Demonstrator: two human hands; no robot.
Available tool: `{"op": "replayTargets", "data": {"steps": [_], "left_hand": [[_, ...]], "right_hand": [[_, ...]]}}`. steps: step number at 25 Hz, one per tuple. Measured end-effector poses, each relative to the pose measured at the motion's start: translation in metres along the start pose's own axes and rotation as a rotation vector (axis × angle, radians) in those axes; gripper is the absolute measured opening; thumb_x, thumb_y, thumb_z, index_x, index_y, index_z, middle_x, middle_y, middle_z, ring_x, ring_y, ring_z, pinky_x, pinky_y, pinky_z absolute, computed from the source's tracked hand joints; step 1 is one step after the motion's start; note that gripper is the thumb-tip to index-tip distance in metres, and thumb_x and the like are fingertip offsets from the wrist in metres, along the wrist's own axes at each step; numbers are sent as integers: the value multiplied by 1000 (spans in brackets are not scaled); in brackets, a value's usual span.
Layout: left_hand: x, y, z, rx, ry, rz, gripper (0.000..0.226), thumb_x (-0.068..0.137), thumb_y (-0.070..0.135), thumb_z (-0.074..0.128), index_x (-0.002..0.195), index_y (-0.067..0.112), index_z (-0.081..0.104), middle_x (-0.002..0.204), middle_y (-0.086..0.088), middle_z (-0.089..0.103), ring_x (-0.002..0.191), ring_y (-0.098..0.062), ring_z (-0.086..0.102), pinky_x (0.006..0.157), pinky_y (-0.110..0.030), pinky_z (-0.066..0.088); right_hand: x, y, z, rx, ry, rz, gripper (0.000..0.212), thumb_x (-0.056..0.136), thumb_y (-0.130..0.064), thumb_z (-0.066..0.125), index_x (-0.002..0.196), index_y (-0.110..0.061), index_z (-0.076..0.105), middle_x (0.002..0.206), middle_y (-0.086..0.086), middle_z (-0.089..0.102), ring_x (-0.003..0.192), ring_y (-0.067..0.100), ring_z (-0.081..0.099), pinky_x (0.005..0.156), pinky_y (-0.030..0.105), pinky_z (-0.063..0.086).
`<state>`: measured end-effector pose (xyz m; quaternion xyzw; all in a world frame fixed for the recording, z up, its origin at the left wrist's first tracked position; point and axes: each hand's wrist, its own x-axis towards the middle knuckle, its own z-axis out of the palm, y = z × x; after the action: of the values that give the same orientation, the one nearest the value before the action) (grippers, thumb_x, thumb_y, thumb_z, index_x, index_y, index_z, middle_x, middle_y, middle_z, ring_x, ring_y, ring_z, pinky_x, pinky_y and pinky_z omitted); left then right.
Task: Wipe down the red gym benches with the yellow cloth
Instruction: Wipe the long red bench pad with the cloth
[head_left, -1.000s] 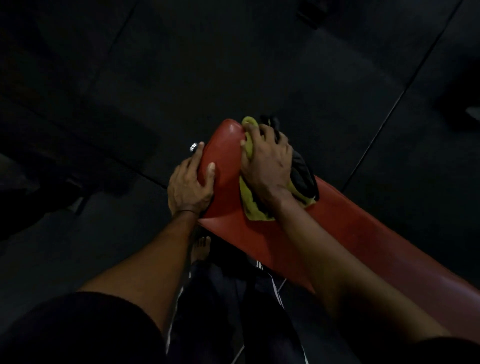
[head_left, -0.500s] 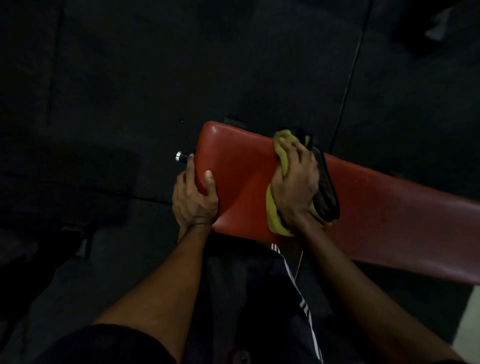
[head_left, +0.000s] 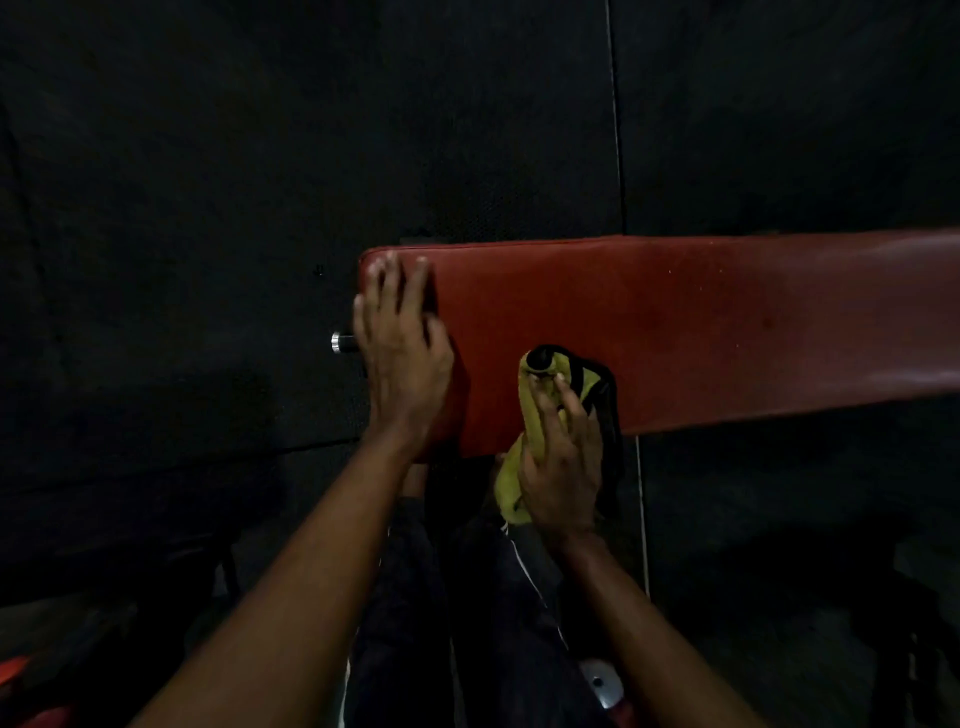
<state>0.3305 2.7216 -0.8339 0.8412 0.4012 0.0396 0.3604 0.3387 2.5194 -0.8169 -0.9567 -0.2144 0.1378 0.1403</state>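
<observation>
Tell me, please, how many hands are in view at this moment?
2. The left hand lies flat on the left end of the red bench; the right hand presses the yellow cloth at the bench's near edge. No other hand shows.

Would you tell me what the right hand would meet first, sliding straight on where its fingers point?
Nothing, it seems: ahead of the right hand and its yellow cloth lies only bare red bench pad.

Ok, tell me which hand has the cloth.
The right hand, at the near edge of the bench: its fingers lie over the yellow cloth. The left hand rests flat on bare red padding at the bench end, touching no cloth.
</observation>
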Motion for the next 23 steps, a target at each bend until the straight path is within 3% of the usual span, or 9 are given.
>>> {"op": "replayTargets", "data": {"steps": [2, 5, 8, 11, 18, 20, 23], "left_hand": [[29, 7, 6, 84, -104, 172, 55, 100, 27, 40, 154, 14, 36, 163, -9, 29, 154, -22, 16, 126, -42, 7], [39, 5, 23, 293, -95, 275, 56, 102, 33, 35, 154, 11, 34, 159, -11, 36, 152, -24, 23, 125, -44, 14], [37, 1, 24, 330, -56, 279, 54, 104, 35, 33, 153, 12, 34, 158, -10, 37, 150, -24, 25, 126, -42, 10], [40, 4, 25, 356, -21, 266, 53, 104, 37, 34, 152, 13, 37, 156, -9, 39, 150, -24, 26, 125, -41, 9], [38, 6, 30, 386, 45, 270, 53, 104, 37, 35, 151, 14, 38, 155, -8, 41, 149, -23, 27, 124, -40, 11], [37, 6, 32, 394, 56, 262, 53, 103, 37, 36, 151, 14, 38, 154, -8, 41, 149, -23, 27, 124, -41, 11], [39, 7, 31, 388, 40, 252, 53, 102, 38, 35, 151, 15, 37, 154, -8, 41, 149, -24, 27, 124, -42, 11]], "right_hand": [[7, -9, 8, 125, -1, 123, 68, 82, -7, 57, 146, -28, 50, 155, -5, 38, 142, 20, 36, 115, 56, 33], [25, -16, 9, 107, 30, 198, 68, 85, -6, 60, 146, -32, 49, 153, -7, 38, 139, 24, 40, 112, 55, 36], [2, 1, 10, 99, 90, 272, 64, 94, -18, 63, 152, -30, 39, 158, -3, 32, 142, 24, 36, 113, 52, 39], [2, 20, 10, 251, 230, 469, 50, 105, -34, 46, 154, -29, 36, 157, 0, 31, 143, 24, 34, 110, 50, 43], [98, 86, -31, 167, 471, 600, 44, 101, -33, 37, 141, -25, 53, 143, 2, 50, 126, 25, 52, 101, 50, 45], [97, 76, -31, 75, 368, 488, 46, 101, -31, 37, 145, -25, 49, 147, 0, 47, 126, 26, 52, 99, 49, 47], [79, 49, -19, -66, 40, 21, 55, 100, -28, 37, 154, -30, 34, 159, -5, 34, 136, 33, 44, 111, 50, 37]]}}
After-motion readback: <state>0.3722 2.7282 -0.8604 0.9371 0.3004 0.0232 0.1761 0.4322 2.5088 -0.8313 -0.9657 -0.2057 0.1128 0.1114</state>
